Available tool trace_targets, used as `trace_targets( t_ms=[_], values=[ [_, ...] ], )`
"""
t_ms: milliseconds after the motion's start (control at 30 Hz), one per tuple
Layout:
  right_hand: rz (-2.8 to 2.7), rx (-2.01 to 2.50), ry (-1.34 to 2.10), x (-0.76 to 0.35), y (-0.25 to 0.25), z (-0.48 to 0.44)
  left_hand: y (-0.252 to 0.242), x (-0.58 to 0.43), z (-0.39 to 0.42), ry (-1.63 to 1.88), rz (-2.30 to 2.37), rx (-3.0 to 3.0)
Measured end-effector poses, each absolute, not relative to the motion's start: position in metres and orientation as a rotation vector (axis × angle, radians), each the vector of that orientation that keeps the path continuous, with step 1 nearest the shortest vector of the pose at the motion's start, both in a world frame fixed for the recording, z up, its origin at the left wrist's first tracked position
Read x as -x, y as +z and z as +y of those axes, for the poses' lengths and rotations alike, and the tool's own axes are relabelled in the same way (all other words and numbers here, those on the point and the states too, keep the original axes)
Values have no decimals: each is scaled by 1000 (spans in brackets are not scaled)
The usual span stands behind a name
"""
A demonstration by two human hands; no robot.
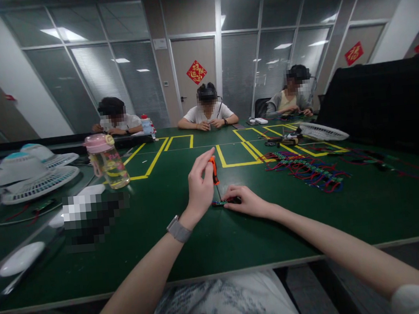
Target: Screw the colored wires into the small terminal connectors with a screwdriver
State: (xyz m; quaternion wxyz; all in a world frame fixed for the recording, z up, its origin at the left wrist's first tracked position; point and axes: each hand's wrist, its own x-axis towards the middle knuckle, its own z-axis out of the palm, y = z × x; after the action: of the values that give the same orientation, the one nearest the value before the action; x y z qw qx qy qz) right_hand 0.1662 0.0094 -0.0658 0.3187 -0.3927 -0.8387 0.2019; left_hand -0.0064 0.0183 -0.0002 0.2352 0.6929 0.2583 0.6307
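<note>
My left hand [200, 183] is closed around the orange and black handle of a screwdriver [214, 171]. The screwdriver stands nearly upright, its shaft pointing down at a small green circuit board [219, 203] on the table. Whether the tip touches a screw is too small to tell. My right hand [248, 201] rests on the table with its fingers pinched on the board's right end, beside a dark part partly hidden under the fingers.
Several wired circuit boards [306, 168] lie in a row to the right. A pink-lidded bottle [107, 161] and white fans [37, 174] stand at left. A black monitor-like panel [381, 105] rises at right. Yellow tape [154, 159] marks the green table [154, 201]. Three people sit across.
</note>
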Motion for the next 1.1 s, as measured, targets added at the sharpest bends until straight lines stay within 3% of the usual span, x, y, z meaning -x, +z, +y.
trace_targets(
  t_ms=[367,567,833,1100],
  values=[
    [-2211,1047,521,-167,-66,9,2,7,16,1811,868,-1984],
    [-2211,1044,524,-167,-65,8,-4,4,21,1692,682,-1793],
    [-2220,1038,507,-167,-66,10,1,6,17,1827,865,-1970],
    [-2209,1027,525,-168,-66,9,-3,4,20,1733,730,-1894]
  ],
)
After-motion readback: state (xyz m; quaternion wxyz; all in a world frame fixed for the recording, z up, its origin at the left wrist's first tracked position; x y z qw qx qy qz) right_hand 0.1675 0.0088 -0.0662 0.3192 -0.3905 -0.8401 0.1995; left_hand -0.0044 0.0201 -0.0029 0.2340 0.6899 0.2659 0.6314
